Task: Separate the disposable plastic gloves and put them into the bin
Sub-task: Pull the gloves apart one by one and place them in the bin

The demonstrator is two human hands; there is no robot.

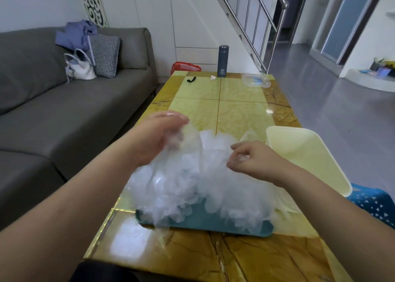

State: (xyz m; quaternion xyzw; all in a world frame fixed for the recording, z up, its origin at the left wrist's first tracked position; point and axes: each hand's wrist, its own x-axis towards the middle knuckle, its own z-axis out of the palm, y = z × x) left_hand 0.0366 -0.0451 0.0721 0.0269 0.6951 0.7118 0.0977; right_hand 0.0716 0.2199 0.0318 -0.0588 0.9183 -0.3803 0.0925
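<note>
A loose heap of clear plastic gloves (205,187) lies on a teal tray (213,224) in the middle of the yellow table. My left hand (156,138) is raised above the heap's left side and grips a clear glove (188,144) that hangs down from it. My right hand (254,159) is at the heap's right side and pinches a bit of clear plastic between thumb and fingers. A pale yellow bin (303,155) stands at the table's right edge, just beyond my right hand; nothing shows inside it.
A grey flask (222,61), a clear plastic box (255,80), a black strap (191,79) and a white scrap stand at the table's far end. A grey sofa (64,110) runs along the left. A blue patterned stool (374,204) is at the right.
</note>
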